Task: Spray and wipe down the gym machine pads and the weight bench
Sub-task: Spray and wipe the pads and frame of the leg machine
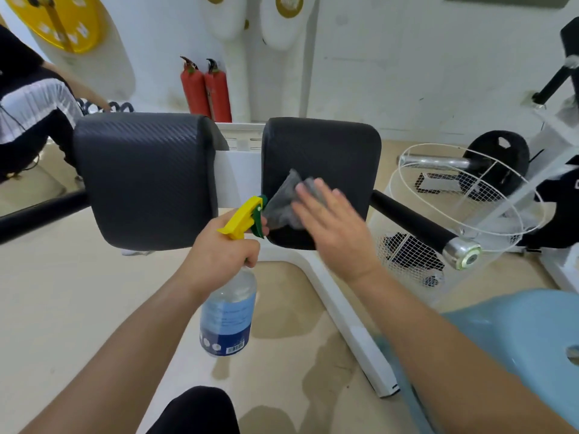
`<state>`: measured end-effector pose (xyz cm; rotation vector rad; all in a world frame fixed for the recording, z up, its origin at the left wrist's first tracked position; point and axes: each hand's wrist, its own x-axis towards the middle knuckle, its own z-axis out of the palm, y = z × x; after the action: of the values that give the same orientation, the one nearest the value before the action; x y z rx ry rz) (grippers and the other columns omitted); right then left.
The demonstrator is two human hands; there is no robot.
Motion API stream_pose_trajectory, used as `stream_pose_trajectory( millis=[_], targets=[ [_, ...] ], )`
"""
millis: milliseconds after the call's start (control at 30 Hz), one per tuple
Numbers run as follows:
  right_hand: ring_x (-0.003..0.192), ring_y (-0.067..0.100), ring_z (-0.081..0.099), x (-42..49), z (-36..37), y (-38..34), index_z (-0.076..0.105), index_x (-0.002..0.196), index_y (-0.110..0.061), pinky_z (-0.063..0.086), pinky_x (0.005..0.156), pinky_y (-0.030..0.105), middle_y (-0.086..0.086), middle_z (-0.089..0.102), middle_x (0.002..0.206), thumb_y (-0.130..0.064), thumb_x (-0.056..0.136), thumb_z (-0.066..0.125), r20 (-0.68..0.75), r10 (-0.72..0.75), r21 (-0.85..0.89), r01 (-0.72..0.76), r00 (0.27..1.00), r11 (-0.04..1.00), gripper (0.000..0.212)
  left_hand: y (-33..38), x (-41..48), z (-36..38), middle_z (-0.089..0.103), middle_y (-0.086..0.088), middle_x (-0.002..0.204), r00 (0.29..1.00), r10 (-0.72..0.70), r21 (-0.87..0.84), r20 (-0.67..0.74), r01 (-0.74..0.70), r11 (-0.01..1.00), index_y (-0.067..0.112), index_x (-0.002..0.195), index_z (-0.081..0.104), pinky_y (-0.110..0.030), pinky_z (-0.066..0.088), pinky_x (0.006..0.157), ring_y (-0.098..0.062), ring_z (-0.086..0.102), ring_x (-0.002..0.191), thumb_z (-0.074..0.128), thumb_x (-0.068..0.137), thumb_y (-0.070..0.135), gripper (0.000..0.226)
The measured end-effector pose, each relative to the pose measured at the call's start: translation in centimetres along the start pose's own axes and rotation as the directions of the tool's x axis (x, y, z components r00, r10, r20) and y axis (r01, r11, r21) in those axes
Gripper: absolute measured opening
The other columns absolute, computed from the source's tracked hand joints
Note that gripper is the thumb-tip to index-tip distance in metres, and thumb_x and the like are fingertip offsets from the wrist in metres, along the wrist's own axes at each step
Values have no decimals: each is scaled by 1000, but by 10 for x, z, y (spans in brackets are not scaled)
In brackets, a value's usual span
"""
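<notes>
Wiping the right pad (326, 145), bottle held ready.
I see the right hand (332, 227) flat, fingers straight and spread, pressing a grey cloth (283, 202) on the right pad's lower front face. The left hand (219, 255) is curled round the neck of the spray bottle (227, 311), just left of that pad's lower corner; its nozzle nearly touches the cloth. The left pad (144, 180) sits beside the right pad.

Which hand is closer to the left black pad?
Left. The left hand, gripping the spray bottle, is just below the lower right corner of the left pad. The right hand presses a cloth on the right pad, across the gap.
</notes>
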<state>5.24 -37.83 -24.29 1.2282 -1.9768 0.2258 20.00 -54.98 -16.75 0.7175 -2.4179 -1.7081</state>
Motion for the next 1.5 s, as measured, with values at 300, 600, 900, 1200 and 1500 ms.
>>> stream_pose_trajectory(
  millis=[300,600,900,1200,1500],
  targets=[
    [147,41,27,-1,7,7,44,144,1,32,117,54,21,40,153,-2,99,54,-121,453,80,-446,883,891,46,19,6,12,77,8,102,998,67,-132,-1,-66,989,20,104,74,-14,53,62,-5,61,78,62,71,-13,48],
    [150,35,22,33,-8,33,40,149,-4,22,122,35,14,29,161,-9,104,45,-63,628,281,-590,775,757,46,19,5,20,75,7,104,994,104,-101,35,-100,990,20,106,72,-9,51,58,-12,64,90,63,73,-11,46],
    [80,6,54,-33,-12,-35,54,116,-12,43,73,23,-3,61,95,-23,106,37,217,907,440,-865,362,240,23,8,2,31,75,8,104,993,97,-100,64,-91,991,20,105,71,-14,53,59,-13,65,94,63,73,-10,45],
    [81,3,52,25,-37,5,55,106,-13,33,66,0,-4,58,95,-23,107,37,232,929,550,-826,289,120,20,12,-6,36,74,10,104,991,103,-89,82,-95,991,20,108,70,-8,48,55,-11,64,96,63,76,-10,45],
    [92,14,54,1,-10,-52,52,104,-17,36,70,18,-14,54,91,-32,109,27,349,925,660,-662,-149,-355,30,-6,-20,31,74,11,101,993,118,-10,-1,-118,993,25,105,71,-21,52,65,-14,64,87,64,73,-10,48]
  ],
)
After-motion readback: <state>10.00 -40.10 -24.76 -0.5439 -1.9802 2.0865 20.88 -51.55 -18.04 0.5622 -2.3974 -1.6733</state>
